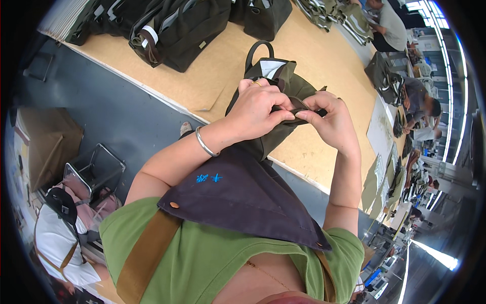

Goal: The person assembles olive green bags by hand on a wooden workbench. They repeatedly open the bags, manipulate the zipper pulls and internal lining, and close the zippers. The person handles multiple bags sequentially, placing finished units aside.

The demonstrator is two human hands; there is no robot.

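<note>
A dark olive fabric bag (260,144) with a carry loop lies over the near edge of the worktable, just in front of me. Its zipper (299,103) runs across the opening, between my two hands. My left hand (260,107) pinches the bag's zipped edge from the left, thumb against fingers. From the right, my right hand (329,112) pinches the same edge, and the two thumbs almost meet. A white patch of lining or paper (271,68) shows at the bag's far end. My fingers hide the exact spot they grip.
Several finished-looking dark bags (182,30) stand on the tan worktable (202,83) at the far left and middle. Folded olive pieces (349,23) lie farther back. People sit working along the right side. On the left are a metal-framed chair (104,167) and a seated person in white (58,240).
</note>
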